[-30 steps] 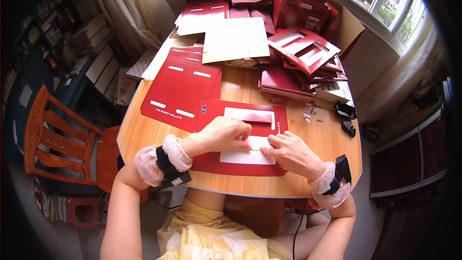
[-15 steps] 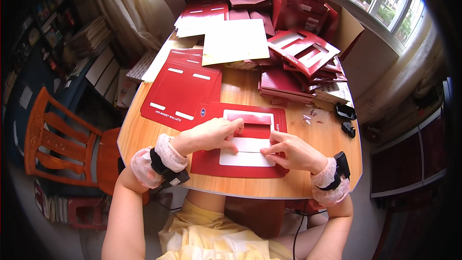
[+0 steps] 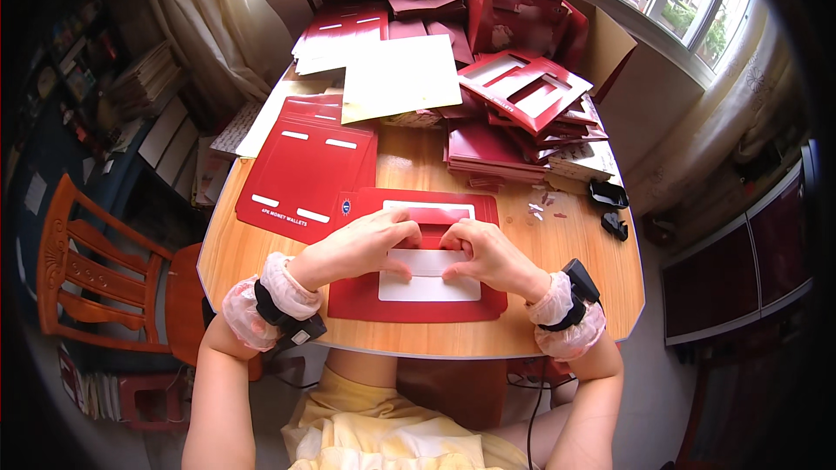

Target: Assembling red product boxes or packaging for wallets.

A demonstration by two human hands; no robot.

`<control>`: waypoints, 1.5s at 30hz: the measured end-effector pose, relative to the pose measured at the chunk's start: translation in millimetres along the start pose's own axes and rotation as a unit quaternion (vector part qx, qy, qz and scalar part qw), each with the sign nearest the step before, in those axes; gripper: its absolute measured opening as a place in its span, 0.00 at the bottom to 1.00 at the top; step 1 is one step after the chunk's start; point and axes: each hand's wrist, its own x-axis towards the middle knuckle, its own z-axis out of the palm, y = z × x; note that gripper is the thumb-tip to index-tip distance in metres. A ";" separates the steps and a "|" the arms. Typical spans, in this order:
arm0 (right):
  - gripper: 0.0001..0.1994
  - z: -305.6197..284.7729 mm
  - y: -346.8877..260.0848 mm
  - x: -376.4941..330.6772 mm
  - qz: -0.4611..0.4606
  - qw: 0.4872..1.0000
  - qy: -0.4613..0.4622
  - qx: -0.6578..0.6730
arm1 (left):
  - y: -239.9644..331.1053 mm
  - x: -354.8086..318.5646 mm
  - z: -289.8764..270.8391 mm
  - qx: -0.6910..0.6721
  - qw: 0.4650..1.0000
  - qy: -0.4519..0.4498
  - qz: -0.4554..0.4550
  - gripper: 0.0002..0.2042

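In front of me a white card [image 3: 427, 290] with a window-like cutout lies on a larger red printed card sheet [image 3: 357, 303]. A red strip [image 3: 427, 215] crosses the card's upper part. My left hand [image 3: 366, 246] and my right hand [image 3: 496, 258] meet at the card's middle from either side. Both are closed, fingers curled and thumbs below, pinching a white flap [image 3: 416, 261] of the card. The curled fingers hide part of the flap's upper edge. Left of this lies a stack of red sheets [image 3: 300, 165] with white slots.
Behind stand a white sheet [image 3: 401, 78], a pile of red window cards [image 3: 522, 91], red folders [image 3: 488, 152] and a large red box [image 3: 522, 17]. Small paper scraps [image 3: 542, 203] and black objects [image 3: 610, 200] lie at the right. A wooden chair [image 3: 113, 270] stands left.
My right hand has moved left along the flap, closer to my left hand, its fingers curling over. The whole view has shifted slightly.
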 end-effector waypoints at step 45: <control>0.12 -16.6 -11.7 -2.6 -0.057 0.991 -0.073 -0.094 | 2.2 5.0 -7.6 0.032 0.995 -0.093 0.019 0.12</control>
